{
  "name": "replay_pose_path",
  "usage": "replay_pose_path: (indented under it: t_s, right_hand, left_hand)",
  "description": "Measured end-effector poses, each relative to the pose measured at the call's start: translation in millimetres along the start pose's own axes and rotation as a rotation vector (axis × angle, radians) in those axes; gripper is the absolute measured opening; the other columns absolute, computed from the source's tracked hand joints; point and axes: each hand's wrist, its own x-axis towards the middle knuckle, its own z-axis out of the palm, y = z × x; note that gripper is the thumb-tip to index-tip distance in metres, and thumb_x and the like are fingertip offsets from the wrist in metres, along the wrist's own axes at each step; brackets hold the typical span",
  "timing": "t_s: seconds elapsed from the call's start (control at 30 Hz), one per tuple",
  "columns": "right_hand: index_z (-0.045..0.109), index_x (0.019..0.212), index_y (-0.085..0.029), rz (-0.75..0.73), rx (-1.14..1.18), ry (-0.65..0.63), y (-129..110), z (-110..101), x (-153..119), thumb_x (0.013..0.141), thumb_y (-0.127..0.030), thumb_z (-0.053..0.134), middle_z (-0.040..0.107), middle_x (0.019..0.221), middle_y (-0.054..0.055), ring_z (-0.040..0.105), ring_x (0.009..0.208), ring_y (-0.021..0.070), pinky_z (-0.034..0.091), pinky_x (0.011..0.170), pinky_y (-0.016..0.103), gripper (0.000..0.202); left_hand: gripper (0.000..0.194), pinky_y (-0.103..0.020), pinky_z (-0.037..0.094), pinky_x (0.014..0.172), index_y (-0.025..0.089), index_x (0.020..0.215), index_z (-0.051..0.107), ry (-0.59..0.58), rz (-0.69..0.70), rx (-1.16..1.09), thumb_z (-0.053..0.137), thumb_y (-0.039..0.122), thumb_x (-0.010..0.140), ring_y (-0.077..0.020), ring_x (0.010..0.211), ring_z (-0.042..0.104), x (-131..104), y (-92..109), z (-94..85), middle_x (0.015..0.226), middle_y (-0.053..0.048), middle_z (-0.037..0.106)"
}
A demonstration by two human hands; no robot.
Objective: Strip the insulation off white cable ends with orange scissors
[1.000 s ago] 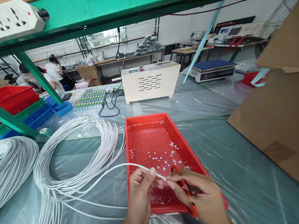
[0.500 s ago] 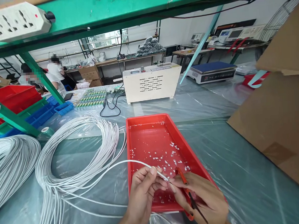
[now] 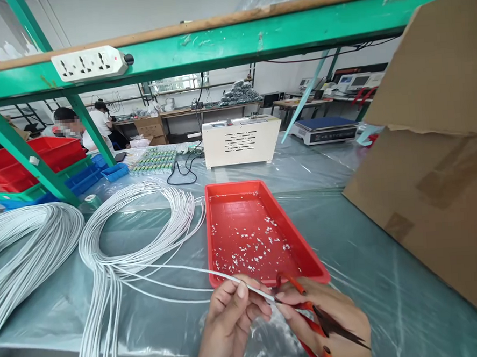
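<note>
The step in hand looks like stripping or trimming the end of 1 white cable (image 3: 212,271) over the near edge of the red tray (image 3: 308,266), whose floor is speckled with small white offcuts (image 3: 251,248). The left hand (image 3: 231,319) pinches the cable between thumb and forefinger just short of its tip, palm turned inward, the other fingers curled under. The right hand (image 3: 332,323) meets it from the right: its fingertips close on the cable's very tip, while the orange-handled scissors (image 3: 318,324) hang from the same hand with the blades pointing to the near right (away from the cable, so nothing is being cut at this instant). I judge the next move calls for a firm left-hand grip and a short pull along the cable's line, kept over the tray. The cable runs left to the large coil of white cables (image 3: 137,244) on the plastic-covered table (image 3: 347,236); a 2nd coil (image 3: 28,245) lies further left.
</note>
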Motion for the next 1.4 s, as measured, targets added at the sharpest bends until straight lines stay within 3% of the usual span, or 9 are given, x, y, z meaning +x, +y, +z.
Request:
replay_pose_path:
  t_s: [0.27, 0.47, 0.6, 0.73, 0.87, 1.0, 1.17, 1.3, 1.4]
  right_hand:
    - [0.061, 0.077, -0.023, -0.013, -0.028, 0.038, -22.9, 2.9, -34.3, 0.067, -0.005, 0.06, 0.065, 0.062, 0.0, 0.06, 0.05, 0.0149, 0.049, 0.049, 0.025, 0.021]
    - [0.058, 0.081, -0.025, -0.043, -0.092, 0.051, -24.8, 12.1, -46.0, 0.067, -0.004, 0.059, 0.064, 0.062, -0.001, 0.061, 0.053, 0.0168, 0.05, 0.05, 0.027, 0.025]
    - [0.058, 0.09, -0.027, -0.102, -0.146, 0.007, -14.3, 18.3, -44.9, 0.067, -0.003, 0.057, 0.066, 0.065, 0.0, 0.062, 0.054, 0.0178, 0.049, 0.051, 0.028, 0.033]
    - [0.059, 0.088, -0.024, -0.139, -0.128, -0.102, 3.1, 18.7, -24.4, 0.069, -0.001, 0.055, 0.065, 0.067, 0.001, 0.061, 0.056, 0.016, 0.049, 0.052, 0.026, 0.03]
    - [0.057, 0.076, -0.019, 0.317, 0.061, -0.225, 20.3, 15.6, 4.7, 0.074, -0.021, 0.06, 0.058, 0.063, -0.001, 0.056, 0.053, 0.0131, 0.046, 0.049, 0.021, 0.003]
    - [0.054, 0.078, -0.017, 0.71, 0.469, -0.483, 38.5, 17.2, 23.2, 0.077, -0.045, 0.055, 0.054, 0.067, 0.0, 0.054, 0.059, 0.0133, 0.044, 0.053, 0.022, 0.028]
    - [0.051, 0.069, -0.015, 0.889, 0.777, -0.708, 58.9, 22.8, 25.7, 0.075, -0.064, 0.042, 0.051, 0.064, 0.001, 0.048, 0.045, 0.0087, 0.036, 0.044, 0.02, 0.05]
    - [0.052, 0.064, -0.016, 0.998, 0.742, -0.81, 58.8, 18.3, 22.9, 0.068, -0.072, 0.041, 0.049, 0.055, 0.0, 0.046, 0.042, 0.0093, 0.033, 0.038, 0.019, 0.058]
    - [0.054, 0.062, -0.019, 1.101, 0.672, -0.77, 51.8, 16.6, 17.6, 0.065, -0.074, 0.042, 0.051, 0.051, 0.0, 0.046, 0.039, 0.0106, 0.032, 0.033, 0.019, 0.056]
  left_hand:
    - [0.018, -0.022, 0.042, 0.066, 0.012, 0.078, 0.063, -0.03, -0.022, -0.012, 0.047, 0.018, 0.086, -0.0098, 0.063, 0.053, -32.5, -15.1, -9.4, 0.079, -0.005, 0.061]
    - [0.01, -0.019, 0.043, 0.064, 0.012, 0.079, 0.067, 0.111, -0.064, -0.099, 0.062, 0.02, 0.076, -0.0077, 0.059, 0.054, -39.3, -24.6, -12.8, 0.07, -0.003, 0.062]
    - [0.017, -0.021, 0.044, 0.064, 0.013, 0.086, 0.067, 0.14, -0.056, 0.0, 0.062, 0.025, 0.076, -0.01, 0.062, 0.055, -26.9, -19.9, -17.0, 0.067, -0.003, 0.061]
    - [0.025, -0.023, 0.044, 0.06, 0.014, 0.095, 0.066, 0.088, -0.063, 0.2, 0.059, 0.03, 0.077, -0.0123, 0.059, 0.057, 9.0, -1.7, -23.1, 0.066, -0.003, 0.06]
    - [0.03, -0.023, 0.043, 0.058, 0.013, 0.098, 0.065, 0.037, -0.066, 0.29, 0.061, 0.031, 0.075, -0.0107, 0.055, 0.055, 53.2, 16.4, -31.3, 0.066, -0.003, 0.058]
    - [0.03, -0.022, 0.041, 0.059, 0.015, 0.102, 0.064, 0.035, -0.014, 0.336, 0.06, 0.029, 0.076, -0.0099, 0.057, 0.053, 80.8, 24.9, -43.0, 0.068, -0.002, 0.057]
    - [0.028, -0.022, 0.04, 0.061, 0.016, 0.104, 0.063, 0.077, 0.001, 0.381, 0.056, 0.027, 0.079, -0.0097, 0.057, 0.053, 86.9, 25.8, -55.3, 0.067, -0.001, 0.056]
    - [0.03, -0.023, 0.039, 0.061, 0.017, 0.106, 0.063, 0.102, -0.001, 0.44, 0.056, 0.028, 0.079, -0.0111, 0.057, 0.052, 84.2, 26.1, -56.0, 0.063, -0.001, 0.056]
    - [0.028, -0.023, 0.039, 0.059, 0.017, 0.102, 0.065, 0.118, 0.024, 0.475, 0.057, 0.028, 0.078, -0.0116, 0.056, 0.051, 82.7, 27.2, -54.6, 0.06, -0.001, 0.055]
